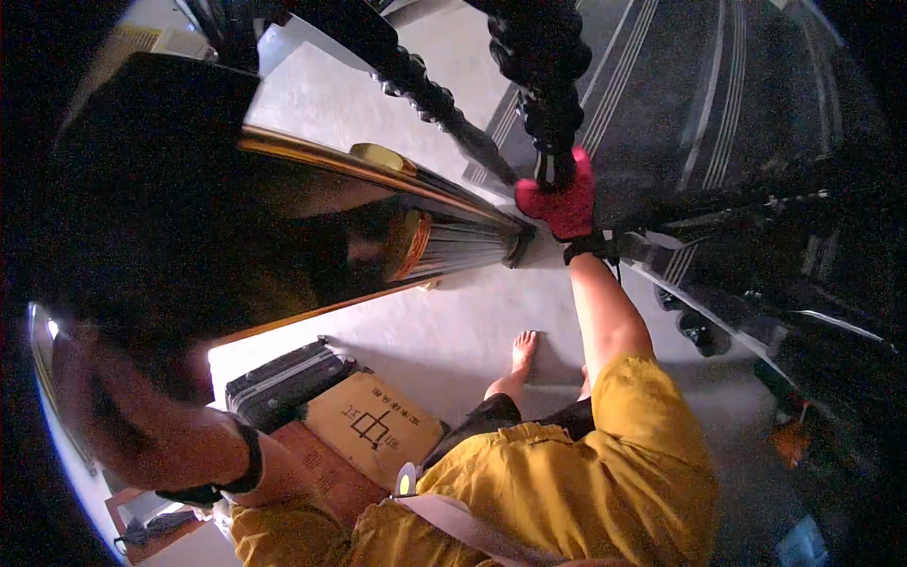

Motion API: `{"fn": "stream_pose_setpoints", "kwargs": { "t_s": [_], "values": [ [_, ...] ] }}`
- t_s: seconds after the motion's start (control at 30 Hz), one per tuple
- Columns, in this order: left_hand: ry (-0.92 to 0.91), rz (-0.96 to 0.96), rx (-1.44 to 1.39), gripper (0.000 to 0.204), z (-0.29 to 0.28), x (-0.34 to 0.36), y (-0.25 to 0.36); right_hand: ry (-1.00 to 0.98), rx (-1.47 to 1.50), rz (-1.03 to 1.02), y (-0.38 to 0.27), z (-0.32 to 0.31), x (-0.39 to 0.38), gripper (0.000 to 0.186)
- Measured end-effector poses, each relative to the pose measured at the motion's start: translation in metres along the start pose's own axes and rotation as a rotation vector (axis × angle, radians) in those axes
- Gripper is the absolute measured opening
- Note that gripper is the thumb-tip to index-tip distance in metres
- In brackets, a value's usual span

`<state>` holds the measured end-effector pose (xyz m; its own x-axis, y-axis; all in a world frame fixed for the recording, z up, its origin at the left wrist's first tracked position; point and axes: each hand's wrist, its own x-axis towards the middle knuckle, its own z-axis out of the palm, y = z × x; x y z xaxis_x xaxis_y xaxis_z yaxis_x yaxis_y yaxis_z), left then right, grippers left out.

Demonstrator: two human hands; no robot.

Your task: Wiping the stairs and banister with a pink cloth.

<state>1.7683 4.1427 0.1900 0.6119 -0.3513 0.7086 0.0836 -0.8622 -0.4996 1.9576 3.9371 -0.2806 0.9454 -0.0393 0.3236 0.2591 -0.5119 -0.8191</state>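
My right hand (564,200), in a pink-red glove, is wrapped round the narrow lower part of a dark, glossy turned post (539,71). The thumb shows on the left of the post and the fingers on its right. My left hand (118,402) is at the far left, beside a tall dark cabinet (326,156) with gold-coloured trim. It is in deep shadow and blurred, so its fingers and whether it touches the cabinet cannot be made out. A black band circles each wrist.
A second turned post (416,85) slants behind the first. Dark striped fabric (680,85) spreads at the upper right. Below the cabinet are a black suitcase (283,378) and a printed cardboard box (378,425). My bare foot (524,350) is on the pale floor (453,331).
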Motion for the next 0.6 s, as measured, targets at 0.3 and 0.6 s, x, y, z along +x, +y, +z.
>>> {"fn": "stream_pose_setpoints", "kwargs": {
  "t_s": [0.3,0.6],
  "values": [
    [0.044,0.016,0.222,0.015,-0.001,-0.004,0.002,-0.131,-0.120,-0.033,0.055,0.006,-0.026,0.045],
    [0.186,-0.294,-0.361,0.010,0.008,0.000,0.031,0.055,0.439,-0.326,-0.268,-0.202,0.068,0.041]
  ]
}}
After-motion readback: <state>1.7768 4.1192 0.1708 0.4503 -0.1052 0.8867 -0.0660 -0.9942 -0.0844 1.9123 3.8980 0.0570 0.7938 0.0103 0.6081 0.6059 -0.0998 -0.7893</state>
